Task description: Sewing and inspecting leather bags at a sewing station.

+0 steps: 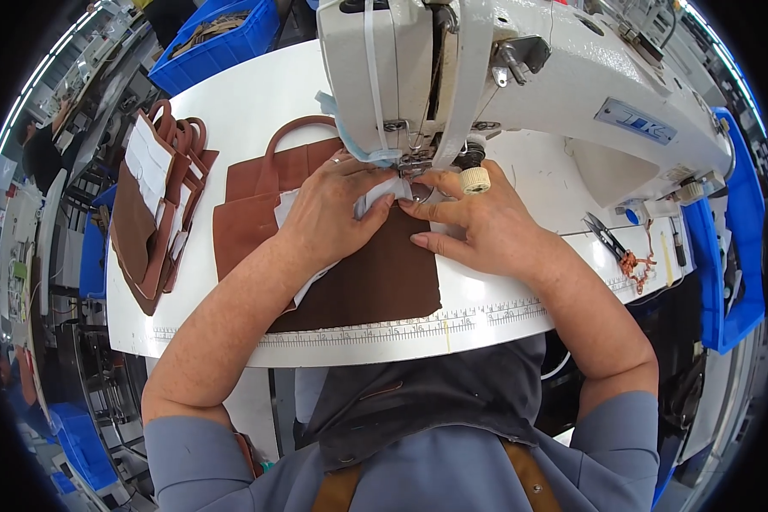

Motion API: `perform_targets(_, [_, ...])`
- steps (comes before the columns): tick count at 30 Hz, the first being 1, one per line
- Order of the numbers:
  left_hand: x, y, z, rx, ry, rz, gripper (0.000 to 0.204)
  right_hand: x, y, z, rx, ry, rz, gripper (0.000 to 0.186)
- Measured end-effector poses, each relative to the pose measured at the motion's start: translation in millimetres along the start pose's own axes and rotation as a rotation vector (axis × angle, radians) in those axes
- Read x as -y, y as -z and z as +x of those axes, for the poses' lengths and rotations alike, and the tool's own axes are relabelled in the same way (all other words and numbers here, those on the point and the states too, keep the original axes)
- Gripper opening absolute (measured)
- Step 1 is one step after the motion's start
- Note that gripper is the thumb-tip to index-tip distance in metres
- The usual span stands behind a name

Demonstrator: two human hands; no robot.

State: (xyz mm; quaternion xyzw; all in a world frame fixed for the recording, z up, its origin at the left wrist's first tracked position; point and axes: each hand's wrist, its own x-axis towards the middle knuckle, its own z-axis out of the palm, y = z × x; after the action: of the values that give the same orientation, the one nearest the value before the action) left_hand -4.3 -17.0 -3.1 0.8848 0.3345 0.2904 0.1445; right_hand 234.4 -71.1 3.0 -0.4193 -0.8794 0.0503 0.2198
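Observation:
My left hand (pixel 333 205) is closed on a folded white lining (pixel 373 198), its thumb and fingers pinching the cloth beside the presser foot (pixel 414 162) of a sewing machine (pixel 358 77). A dark brown bag panel (pixel 375 273) lies flat below, with its top edge at the needle area. Across from it, my right hand (pixel 499 226) has its fingers apart; the fingertips rest at that top edge and the thumb touches the panel. Reddish-brown leather-like pieces with a looped handle (pixel 303 128) lie under and beyond my left hand. The needle tip is hidden.
Stacked brown bag pieces with handles (pixel 164 205) lie at the table's left. Black thread snips (pixel 604 235) and tangled orange thread (pixel 638 266) sit at the right. A ruler strip (pixel 478 322) runs along the front edge. Blue bins (pixel 218 64) stand beyond the table.

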Motion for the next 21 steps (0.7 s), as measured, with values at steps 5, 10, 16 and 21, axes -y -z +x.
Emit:
perform_targets(5, [1.5, -2.3, -4.4, -0.049, -0.086, -0.007, 0.031, 4.2, -1.8, -4.6, -0.056, 0.064, -0.029, 0.036])
perform_targets(10, [2.8, -1.1, -2.5, -0.036, -0.042, -0.046, 0.031, 2.7, 1.0, -1.2, 0.008, 0.016, -0.007, 0.035])
perform_targets(16, [2.1, 1.3, -4.5, -0.028, -0.036, -0.04, 0.03, 4.3, -2.0, -1.9, 0.001, 0.014, -0.016, 0.036])
perform_targets(21, [2.6, -0.4, -4.6, -0.037, -0.047, -0.001, 0.03, 3.2, -4.3, -3.6, -0.046, 0.026, -0.048, 0.035])
